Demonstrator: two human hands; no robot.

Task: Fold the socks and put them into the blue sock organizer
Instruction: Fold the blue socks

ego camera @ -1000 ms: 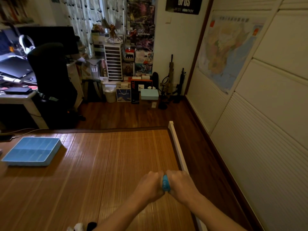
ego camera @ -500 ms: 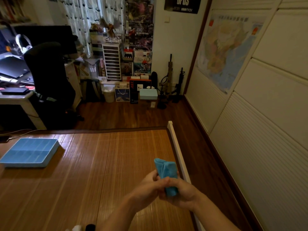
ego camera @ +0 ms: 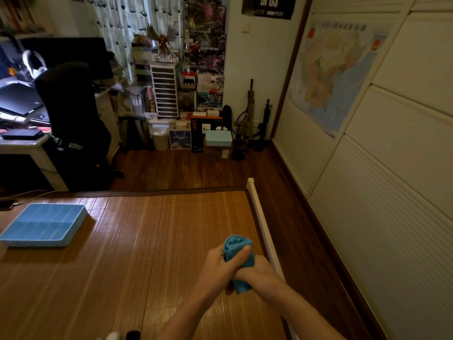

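Sock bundle, light-blue knitted fabric (ego camera: 237,251), held in the air between both hands above the right side of the brown bamboo-slat mat (ego camera: 137,253), near its white edge rail (ego camera: 263,224). Judged light, soft and fully compressible; not fragile, not slippery, but springy, so a loose roll would likely open if released early. Best hold: across the middle of the roll, pinching the layers together, with the cuff end kept tucked.

Left hand (ego camera: 215,268): fingers curled closed around the lower left of the blue bundle. Right hand (ego camera: 257,272): also closed on it, thumb (ego camera: 242,251) pressed across the front of the fabric. Rounded top of the roll stands clear above both hands; a short tail shows below them. Whether one sock or a pair is in the roll cannot be told from this view.

Blue fabric sock organizer with grid compartments (ego camera: 44,224) lies at the left of the mat, well apart from the hands. No sock can be made out in its compartments, though the angle is shallow. Small white and black items (ego camera: 122,336), possibly further socks, sit at the bottom edge of view.
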